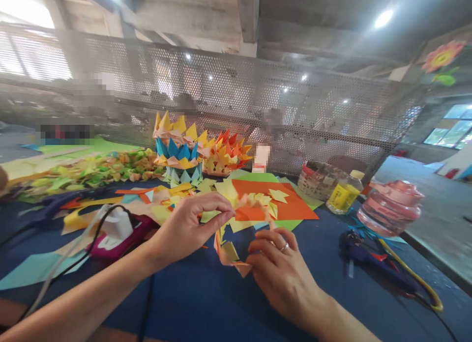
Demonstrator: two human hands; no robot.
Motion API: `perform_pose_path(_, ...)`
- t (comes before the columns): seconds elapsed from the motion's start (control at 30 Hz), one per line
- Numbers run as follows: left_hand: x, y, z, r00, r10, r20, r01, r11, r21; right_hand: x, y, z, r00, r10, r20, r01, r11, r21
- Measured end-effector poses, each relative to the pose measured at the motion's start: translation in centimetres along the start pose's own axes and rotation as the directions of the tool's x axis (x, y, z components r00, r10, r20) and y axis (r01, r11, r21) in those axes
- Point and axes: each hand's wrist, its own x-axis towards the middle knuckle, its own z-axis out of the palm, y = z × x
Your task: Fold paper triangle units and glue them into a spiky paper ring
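Observation:
A ring of folded paper strips (229,252), peach and yellow, is held up over the blue table between my hands. My left hand (190,224) pinches its left side between thumb and fingertips. On the other side, the fingers of my right hand (278,268), one wearing a ring, curl around the paper loop. Behind it lie orange paper sheets (295,202) with small yellow folded pieces (278,195) on top. Further back stand stacked folded-paper crowns (177,153) in yellow, blue and pale green, beside an orange and red one (226,153).
A heap of folded paper pieces (99,171) spreads at the left. Nearer is a magenta power strip (123,236) with cords. On the right are a yellow-labelled bottle (344,193), a pink jug (391,207), a woven basket (319,180) and a dark-blue glue gun (379,263).

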Motion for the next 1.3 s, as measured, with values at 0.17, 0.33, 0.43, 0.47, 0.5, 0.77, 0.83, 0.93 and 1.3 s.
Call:
perform_pose_path(0.17,-0.2,0.2,-0.3,0.992,0.097,-0.086,-0.092,0.994,0.056,0.9,-0.6,1.9,0.999,-0.037,0.01,0.037,0.999,-0.013)
perform_pose_path(0.33,-0.5,0.0,0.1,0.985,0.152,-0.084,-0.147,0.987,0.058,1.1,-1.0,2.3,0.994,-0.026,0.103,0.023,0.999,0.03)
perform_pose_path(0.43,-0.5,-0.2,0.4,0.978,0.185,-0.092,-0.182,0.982,0.043,1.3,-1.2,0.7,0.99,-0.023,0.14,0.008,0.994,0.106)
perform_pose_path(0.47,-0.6,-0.2,0.5,0.976,0.194,-0.096,-0.191,0.981,0.035,1.5,-1.0,0.1,0.992,-0.012,0.125,-0.004,0.991,0.13)
perform_pose_path(0.5,-0.6,-0.3,0.6,0.975,0.201,-0.098,-0.199,0.98,0.026,1.6,-0.6,-0.4,0.995,0.01,0.095,-0.024,0.989,0.145)
perform_pose_path(0.77,-0.6,-0.3,1.4,0.972,0.22,-0.085,-0.221,0.975,-0.008,1.8,8.2,-0.5,0.885,0.464,-0.029,-0.463,0.873,-0.155)
perform_pose_path(0.83,-0.7,-0.3,1.5,0.97,0.229,-0.086,-0.231,0.973,-0.012,1.6,9.6,-0.3,0.86,0.51,-0.01,-0.502,0.842,-0.198)
perform_pose_path(0.93,-0.8,-0.5,1.5,0.968,0.241,-0.077,-0.242,0.97,-0.004,1.5,10.2,0.0,0.827,0.562,0.034,-0.534,0.802,-0.268)
perform_pose_path(1.3,-0.7,-0.5,1.6,0.971,0.233,-0.045,-0.233,0.972,0.01,2.4,10.2,1.4,0.782,0.593,0.191,-0.459,0.755,-0.468)
